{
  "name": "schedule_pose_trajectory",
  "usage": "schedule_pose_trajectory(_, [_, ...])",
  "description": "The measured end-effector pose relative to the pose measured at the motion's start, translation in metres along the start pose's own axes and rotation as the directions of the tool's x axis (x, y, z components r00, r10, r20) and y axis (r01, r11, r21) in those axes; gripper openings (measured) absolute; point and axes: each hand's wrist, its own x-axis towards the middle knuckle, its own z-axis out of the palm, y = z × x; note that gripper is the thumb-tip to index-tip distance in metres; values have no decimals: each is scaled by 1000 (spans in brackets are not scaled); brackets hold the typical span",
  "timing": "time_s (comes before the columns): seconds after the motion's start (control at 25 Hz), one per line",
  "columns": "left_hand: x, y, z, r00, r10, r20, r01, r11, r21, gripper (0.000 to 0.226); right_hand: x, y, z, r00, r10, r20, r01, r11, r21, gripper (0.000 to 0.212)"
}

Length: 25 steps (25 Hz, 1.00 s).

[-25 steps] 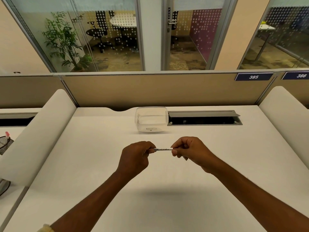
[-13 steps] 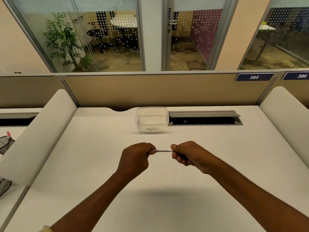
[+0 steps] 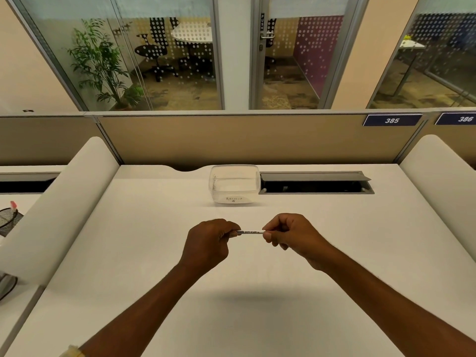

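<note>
1. While both forearms reach out over the middle of the flat white surface, the left grip and the right grip meet above it, well back from the near edge.
2. Between them is a slim white whiteboard marker with black lettering, held level and crosswise, clear of the surface.
3. The left grip is clenched round the marker's left end, with the fingers curled over it and hiding that end.
4. The right grip pinches the marker's right end between the thumb and curled fingers, so that end is hidden too.
5. Whether the cap is on cannot be told.
6. Near the far edge stands a clear, square plastic tub with rounded corners, well apart from both grips.
7. Just right of the tub, a grey metal cable hatch is set into the surface along the far edge, its flap raised.
8. A beige partition panel rises behind the far edge and carries a dark blue number plate reading 385 above the far right corner.
9. Beyond the left edge is a black wire-mesh holder.
</note>
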Motion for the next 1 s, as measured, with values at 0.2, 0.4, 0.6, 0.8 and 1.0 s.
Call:
schedule_pose_trajectory(0.2, [0, 3, -2, 1000, 26, 0, -26, 1000, -1, 25, 1, -10, -7, 906, 327, 267, -354, 934, 57, 63])
schedule_pose_trajectory(0.4, [-2, 4, -2, 1000, 23, 6, -23, 1000, 7, 26, 0, -8, 1, 952, 276, 133, -280, 960, 14, 48])
schedule_pose_trajectory(0.6, [-2, 7, 0, 1000, 0, -5, 0, 1000, -11, 28, -2, -1, 3, 986, 152, 65, -154, 988, 14, 41])
schedule_pose_trajectory(0.8, [-1, 3, 2, 1000, -12, 26, 12, 1000, -5, 27, -2, 5, 0, 994, 94, 56, -95, 995, 9, 20])
schedule_pose_trajectory(1.0, [-1, 2, 3, 999, -48, 21, 49, 998, -26, 27, -1, 6, 4, 997, -30, -72, 27, 999, -44, 6])
